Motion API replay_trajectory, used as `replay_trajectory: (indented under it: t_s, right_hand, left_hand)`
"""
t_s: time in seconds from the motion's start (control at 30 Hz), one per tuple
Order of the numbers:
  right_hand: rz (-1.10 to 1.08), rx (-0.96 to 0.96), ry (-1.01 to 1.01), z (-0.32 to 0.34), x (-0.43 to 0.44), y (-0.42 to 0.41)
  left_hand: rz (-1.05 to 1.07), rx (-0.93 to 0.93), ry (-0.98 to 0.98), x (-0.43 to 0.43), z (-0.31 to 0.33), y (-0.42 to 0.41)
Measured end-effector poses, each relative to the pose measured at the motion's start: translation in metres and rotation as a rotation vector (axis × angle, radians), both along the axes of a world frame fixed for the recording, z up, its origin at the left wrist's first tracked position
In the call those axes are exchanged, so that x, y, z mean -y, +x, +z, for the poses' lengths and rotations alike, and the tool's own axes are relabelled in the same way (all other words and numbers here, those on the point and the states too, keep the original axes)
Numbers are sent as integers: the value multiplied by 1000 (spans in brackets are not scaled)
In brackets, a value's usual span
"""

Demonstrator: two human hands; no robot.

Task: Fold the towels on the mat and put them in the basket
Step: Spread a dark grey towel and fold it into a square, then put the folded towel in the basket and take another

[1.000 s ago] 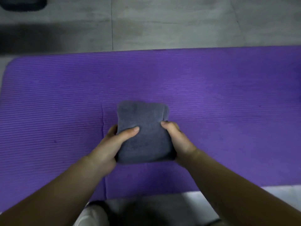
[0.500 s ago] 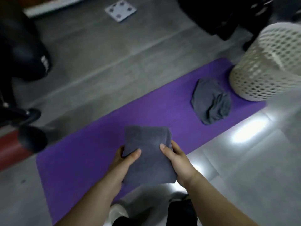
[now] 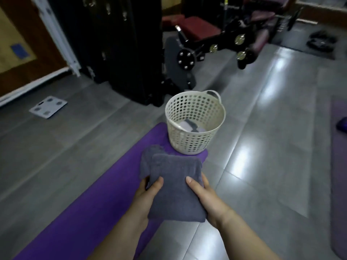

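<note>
Folded towel (image 3: pixel 174 188) carried closer to basket (image 3: pixel 195 141), now held above mat (image 3: pixel 93 212) end. Left hand (image 3: pixel 148 196) and right hand (image 3: pixel 204 199) grip its sides, thumbs on top. Basket straight ahead, just beyond towel's far edge, equally near both hands.

We see a dim room w/ glare patches on the floor tiles (image 3: pixel 242 162); bg blurred, edges bent by wide-angle lens.

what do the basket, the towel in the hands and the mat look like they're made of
Basket: likely moulded plastic, cream; even round holes and a formed handle loop.
Folded towel: soft fuzzy fabric, probably terry or microfibre, matte grey; it bulges and creases.
Mat: probably foam, matte purple; no glare, unlike the floor.
</note>
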State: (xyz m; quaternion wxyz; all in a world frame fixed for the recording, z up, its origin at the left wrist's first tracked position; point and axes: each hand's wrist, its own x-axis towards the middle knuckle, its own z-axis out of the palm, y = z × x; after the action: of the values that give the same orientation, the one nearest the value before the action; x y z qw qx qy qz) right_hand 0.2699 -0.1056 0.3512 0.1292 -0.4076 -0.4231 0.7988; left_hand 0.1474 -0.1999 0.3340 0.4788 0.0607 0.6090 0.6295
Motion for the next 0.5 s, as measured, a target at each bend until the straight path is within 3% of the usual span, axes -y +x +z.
replay_trajectory:
  t_s: [0.2,0.33,0.5]
  right_hand:
    - [-135,91,26,-7,-136,39]
    - [-224,165,108,-3,-257,46]
    - [-237,191,117,11,-402,31]
  left_hand:
    - [-104,9,13,-150,-14,32]
    - [-194,150,18,-278,-18,36]
    - [-221,197,13,-424,2,15]
